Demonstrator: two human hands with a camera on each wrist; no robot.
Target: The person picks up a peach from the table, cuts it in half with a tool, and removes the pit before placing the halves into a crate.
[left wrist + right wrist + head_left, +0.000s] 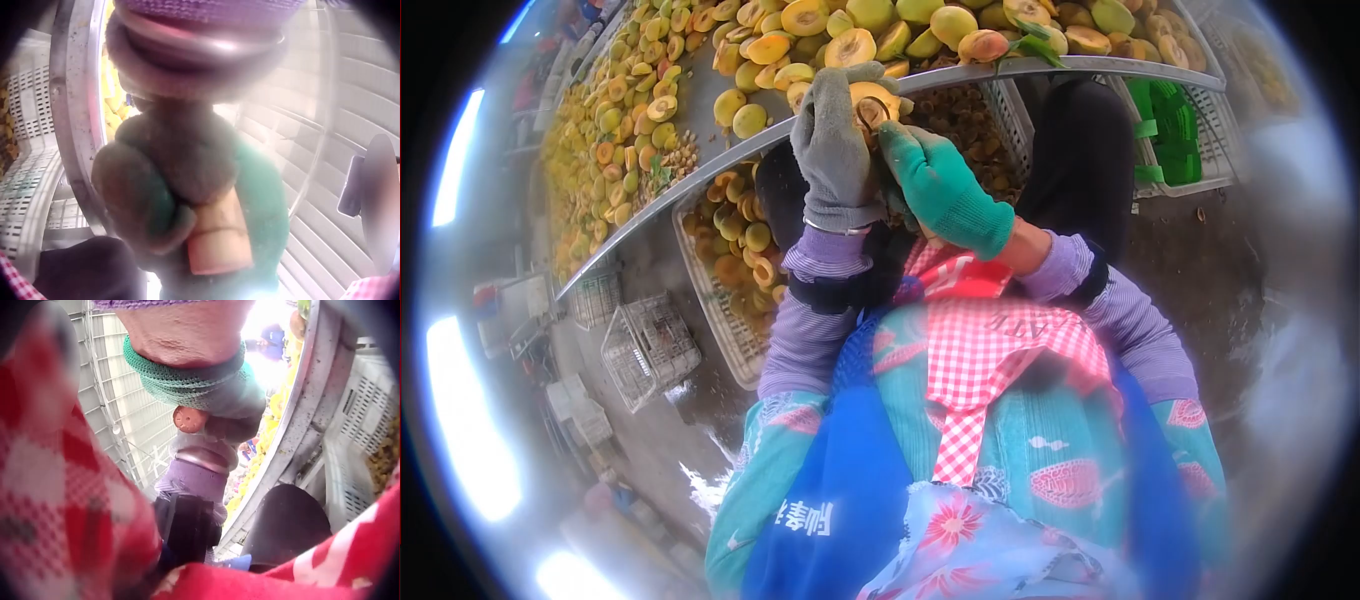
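My left hand (835, 150), in a grey glove, holds a yellow peach half (880, 93) over the metal table's near edge, its cut face towards me. In the green-gloved right hand (950, 195) is a pitting tool with a wooden handle (220, 247). The tool's curved metal end sits at the brown pit hollow of the peach half in the head view. From the right wrist, the round butt of the handle (189, 419) sticks out below the green glove. Both hands meet at the fruit, and the gloves hide most of the tool.
Many peaches and halves (850, 47) cover the metal table (700, 100). Below its edge stand a crate of halves (740, 250) and a crate of brown pits (990, 140). A crate with a green basket (1170, 130) is at right. An unused-looking crate (650, 350) lies left.
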